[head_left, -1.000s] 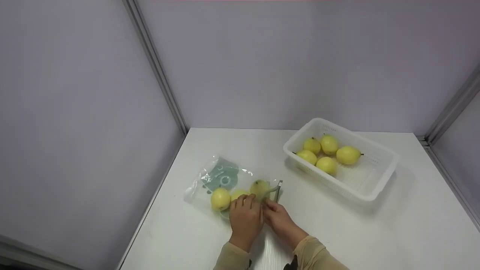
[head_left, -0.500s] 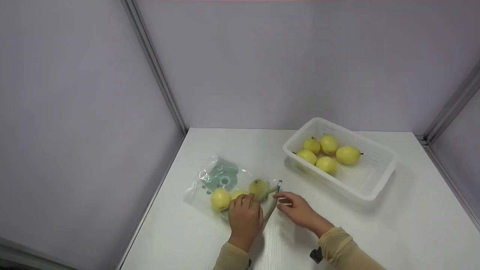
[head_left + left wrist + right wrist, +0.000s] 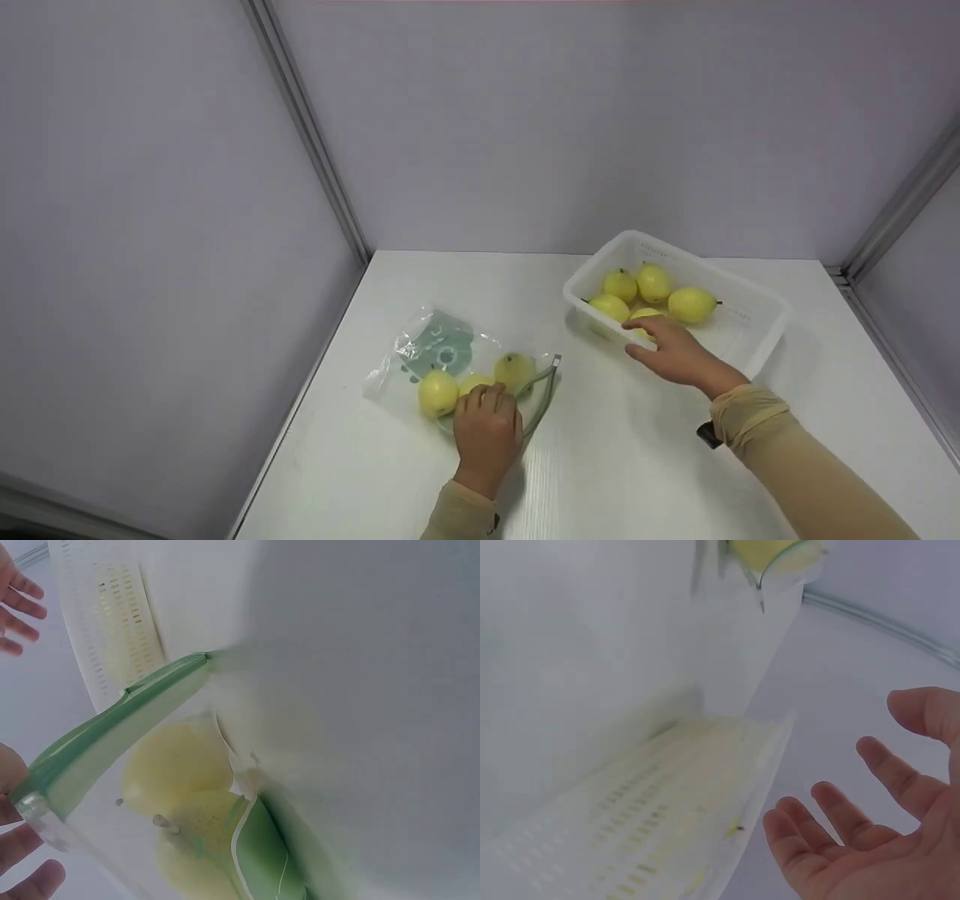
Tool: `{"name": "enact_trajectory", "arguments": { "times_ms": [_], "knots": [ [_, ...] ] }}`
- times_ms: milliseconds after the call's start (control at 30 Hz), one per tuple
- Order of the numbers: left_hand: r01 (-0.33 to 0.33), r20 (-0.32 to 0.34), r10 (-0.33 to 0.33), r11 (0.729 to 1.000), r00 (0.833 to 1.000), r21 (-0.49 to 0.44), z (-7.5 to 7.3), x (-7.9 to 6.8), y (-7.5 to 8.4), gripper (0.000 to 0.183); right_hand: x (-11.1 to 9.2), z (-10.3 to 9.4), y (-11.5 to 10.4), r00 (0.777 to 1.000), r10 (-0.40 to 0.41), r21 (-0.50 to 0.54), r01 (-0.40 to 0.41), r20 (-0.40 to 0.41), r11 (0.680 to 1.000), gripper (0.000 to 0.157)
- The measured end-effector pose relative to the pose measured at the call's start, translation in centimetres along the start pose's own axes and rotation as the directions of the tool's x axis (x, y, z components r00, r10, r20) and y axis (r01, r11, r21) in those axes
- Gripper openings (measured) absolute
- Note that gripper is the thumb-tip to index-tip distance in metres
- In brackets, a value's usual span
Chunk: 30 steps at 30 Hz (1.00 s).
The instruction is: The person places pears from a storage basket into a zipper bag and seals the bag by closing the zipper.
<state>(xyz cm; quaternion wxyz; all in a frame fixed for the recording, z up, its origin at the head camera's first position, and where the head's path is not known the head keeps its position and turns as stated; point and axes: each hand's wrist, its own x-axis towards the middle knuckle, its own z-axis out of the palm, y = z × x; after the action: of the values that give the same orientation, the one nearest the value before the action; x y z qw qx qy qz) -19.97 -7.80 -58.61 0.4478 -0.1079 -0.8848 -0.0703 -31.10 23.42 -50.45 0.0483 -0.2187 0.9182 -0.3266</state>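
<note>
A clear plastic bag with green print (image 3: 452, 345) lies on the table, with yellow pears (image 3: 438, 394) showing through it. My left hand (image 3: 487, 439) pinches the bag's edge at its near side; in the left wrist view the green rim of the opening (image 3: 120, 716) runs out from the fingers and gapes, with two pears (image 3: 178, 765) inside. My right hand (image 3: 679, 356) hovers at the near side of a white basket (image 3: 750, 300), fingers spread and holding nothing. Several more yellow pears (image 3: 691, 304) lie in the basket, one partly hidden behind the right hand.
The white table (image 3: 360, 480) is bounded by a grey back wall (image 3: 600, 135) and side panels. The perforated basket wall (image 3: 645, 817) rises close to the right hand. A metal slider piece (image 3: 556, 361) sits at the right end of the bag's opening.
My right hand has let go of the bag's opening and moved right and away to the basket. The left hand keeps its place on the bag. The pears have stayed where they were.
</note>
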Motion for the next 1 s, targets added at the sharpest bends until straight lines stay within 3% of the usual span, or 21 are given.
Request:
{"name": "enact_trajectory", "arguments": {
  "times_ms": [233, 400, 700, 1000],
  "knots": [
    [0.003, 0.004, -0.003, 1.000, 1.000, 0.005, 0.0, 0.2, -0.1, 0.012, 0.6, -2.0, 3.7, 0.996, 0.080, -0.078, -0.078, 0.027, 0.994, 0.049],
    [0.003, 0.003, -0.003, 1.000, 1.000, 0.003, -0.2, 0.1, -0.1, 0.012, 0.9, -3.1, 5.5, 0.991, 0.128, -0.079, -0.124, 0.041, 0.989, 0.057],
    [0.016, -0.011, -0.016, 1.000, 1.000, -0.003, -0.1, -0.3, -0.2, 0.011, 1.9, -5.6, 7.1, 0.972, 0.217, -0.100, -0.208, 0.088, 0.973, 0.066],
    [0.010, -0.035, -0.010, 1.000, 0.999, -0.008, -0.4, 0.0, -0.4, 0.008, 3.6, -7.4, 8.3, 0.971, 0.226, -0.166, -0.211, 0.074, 0.963, 0.064]
  ]
}}
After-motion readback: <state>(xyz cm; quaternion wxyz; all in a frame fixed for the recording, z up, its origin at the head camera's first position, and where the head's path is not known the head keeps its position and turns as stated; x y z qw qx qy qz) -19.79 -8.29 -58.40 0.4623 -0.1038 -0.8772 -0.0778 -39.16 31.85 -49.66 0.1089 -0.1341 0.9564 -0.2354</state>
